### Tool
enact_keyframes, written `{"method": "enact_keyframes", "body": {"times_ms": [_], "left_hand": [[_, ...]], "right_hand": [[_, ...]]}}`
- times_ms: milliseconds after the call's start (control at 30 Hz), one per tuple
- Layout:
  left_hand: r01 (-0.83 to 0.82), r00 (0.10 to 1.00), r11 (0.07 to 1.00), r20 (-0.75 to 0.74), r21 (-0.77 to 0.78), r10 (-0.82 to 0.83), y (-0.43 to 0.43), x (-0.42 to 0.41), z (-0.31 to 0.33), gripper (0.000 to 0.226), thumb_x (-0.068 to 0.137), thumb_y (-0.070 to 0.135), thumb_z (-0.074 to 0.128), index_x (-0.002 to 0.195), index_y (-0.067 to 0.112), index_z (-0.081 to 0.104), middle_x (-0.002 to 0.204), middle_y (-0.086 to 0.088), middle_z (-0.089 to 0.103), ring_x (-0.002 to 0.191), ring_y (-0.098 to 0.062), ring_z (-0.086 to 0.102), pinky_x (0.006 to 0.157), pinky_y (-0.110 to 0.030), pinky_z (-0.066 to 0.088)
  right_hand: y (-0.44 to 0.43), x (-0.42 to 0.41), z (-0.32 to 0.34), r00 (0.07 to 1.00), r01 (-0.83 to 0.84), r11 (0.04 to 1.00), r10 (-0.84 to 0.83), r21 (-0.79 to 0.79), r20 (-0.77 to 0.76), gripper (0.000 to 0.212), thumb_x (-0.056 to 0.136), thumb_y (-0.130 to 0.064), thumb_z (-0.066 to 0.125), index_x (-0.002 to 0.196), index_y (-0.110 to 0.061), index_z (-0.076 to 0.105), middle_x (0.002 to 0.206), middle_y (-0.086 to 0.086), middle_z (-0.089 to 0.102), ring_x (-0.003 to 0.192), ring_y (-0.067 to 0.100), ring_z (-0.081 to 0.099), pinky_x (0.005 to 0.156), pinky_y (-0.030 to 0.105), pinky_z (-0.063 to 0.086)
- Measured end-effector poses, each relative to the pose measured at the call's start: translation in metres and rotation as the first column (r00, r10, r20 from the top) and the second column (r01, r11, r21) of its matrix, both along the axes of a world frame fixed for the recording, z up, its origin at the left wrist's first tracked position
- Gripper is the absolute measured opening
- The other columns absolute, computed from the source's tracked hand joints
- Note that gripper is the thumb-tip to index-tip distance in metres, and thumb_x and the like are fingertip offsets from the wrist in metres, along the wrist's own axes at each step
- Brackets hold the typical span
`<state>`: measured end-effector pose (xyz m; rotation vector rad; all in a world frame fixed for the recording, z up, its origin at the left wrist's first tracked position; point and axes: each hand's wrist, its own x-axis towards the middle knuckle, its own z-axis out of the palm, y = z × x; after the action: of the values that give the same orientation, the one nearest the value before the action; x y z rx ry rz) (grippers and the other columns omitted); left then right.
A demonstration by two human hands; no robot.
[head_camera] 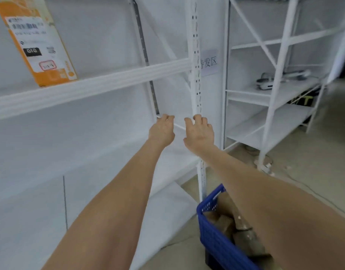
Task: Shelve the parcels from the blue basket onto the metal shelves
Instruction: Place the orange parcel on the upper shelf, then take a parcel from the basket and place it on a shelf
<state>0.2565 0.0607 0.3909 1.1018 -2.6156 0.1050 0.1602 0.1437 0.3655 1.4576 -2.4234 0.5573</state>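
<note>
Holding white parcel (173,98) | left hand (161,131), right hand (199,133): fingers (198,118) grasping its bottom edge

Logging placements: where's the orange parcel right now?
Head view, upper left: the orange parcel stands tilted on the upper shelf, far left of the perforated post.

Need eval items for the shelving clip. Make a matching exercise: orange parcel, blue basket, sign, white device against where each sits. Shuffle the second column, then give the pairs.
Things
1. orange parcel
2. blue basket
3. sign
4. white device

Places
a. on the floor, bottom right
b. on a shelf of the right rack
c. leaning on the upper shelf, far left
d. just right of the perforated post

Pairs: 1-c, 2-a, 3-d, 4-b
</note>
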Motion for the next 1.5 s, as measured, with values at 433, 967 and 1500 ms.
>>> {"method": "enact_keyframes", "body": {"times_ms": [433,967,1500], "left_hand": [[0.274,0.935,0.902,0.129,0.334,-0.331,0.132,-0.163,-0.191,0.052,0.091,0.014,0.054,0.141,0.009,0.036,0.140,-0.011,0.039,0.122,-0.027,0.045,0.095,-0.039,0.044],[-0.281,0.947,0.678,0.309,0.679,0.084,0.151,-0.278,-0.374,0.042,0.097,0.032,0.048,0.131,0.008,0.042,0.133,-0.016,0.042,0.115,-0.031,0.051,0.094,-0.042,0.047],[-0.337,0.822,-0.088,0.339,0.937,0.458,0.084,-0.271,-0.425,0.062,0.090,0.045,0.059,0.135,0.008,0.040,0.132,-0.015,0.053,0.116,-0.035,0.054,0.093,-0.052,0.050]], "right_hand": [[0.170,-0.124,-0.158,0.925,0.257,0.921,-0.322,0.293,0.202,0.052,0.089,-0.015,0.056,0.137,-0.017,0.038,0.136,0.012,0.037,0.126,0.033,0.039,0.103,0.043,0.037],[0.174,-0.264,-0.341,0.703,0.031,0.838,-0.406,0.544,0.585,0.057,0.092,-0.037,0.058,0.139,-0.018,0.033,0.152,0.013,0.026,0.139,0.032,0.030,0.111,0.045,0.031],[0.089,-0.262,-0.405,0.092,0.063,0.816,-0.578,0.574,0.811,0.063,0.093,-0.053,0.050,0.140,-0.012,0.044,0.131,0.011,0.055,0.116,0.028,0.054,0.084,0.036,0.043]]}}
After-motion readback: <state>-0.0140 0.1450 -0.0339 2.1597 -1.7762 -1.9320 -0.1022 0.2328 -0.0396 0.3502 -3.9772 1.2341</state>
